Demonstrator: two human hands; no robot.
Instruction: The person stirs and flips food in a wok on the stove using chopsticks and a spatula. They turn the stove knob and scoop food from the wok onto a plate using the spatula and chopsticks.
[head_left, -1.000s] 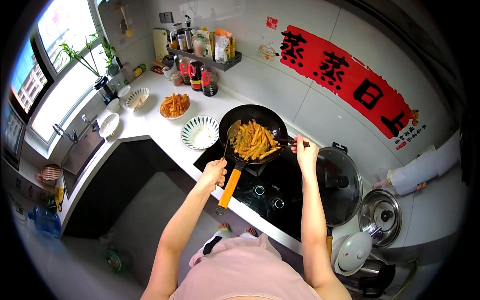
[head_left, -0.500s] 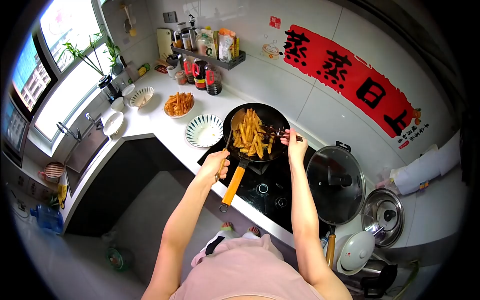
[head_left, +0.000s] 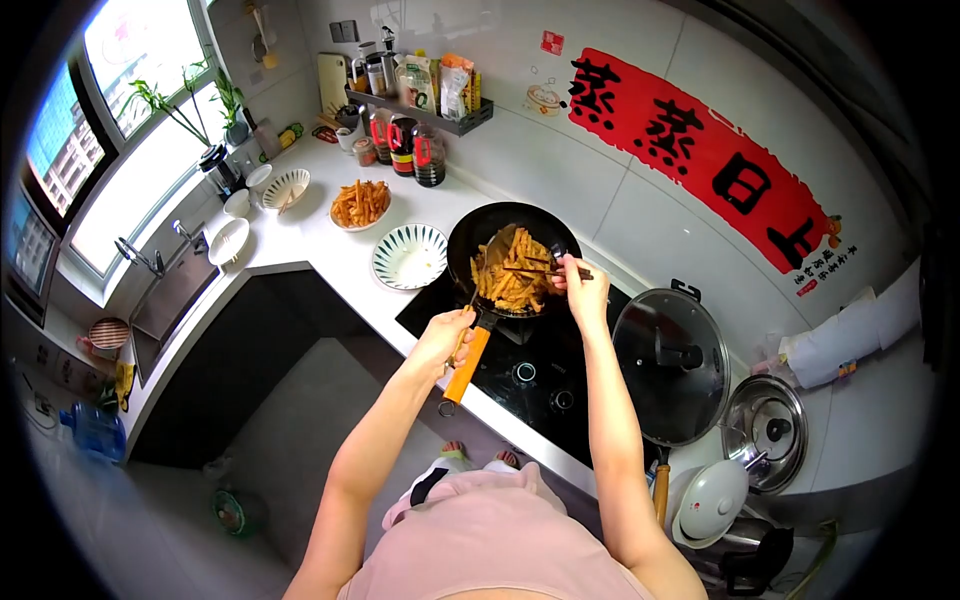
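A black pan on the stove holds browned, fry-like strips. My left hand is closed around the handle of a spatula, whose blade lies among the strips at the pan's left side. The pan's orange handle points toward me, just right of that hand. In my right hand are dark chopsticks, their tips reaching into the strips from the right. A striped plate with some residue sits left of the pan.
A bowl of similar strips stands behind the plate. On the right are a large glass lid, a steel basin and a white lidded pot. Bottles stand below the wall shelf. The sink is at left.
The strips have shifted into a more compact heap. My left hand and the spatula have moved slightly right, and my right hand has moved slightly left with the chopsticks.
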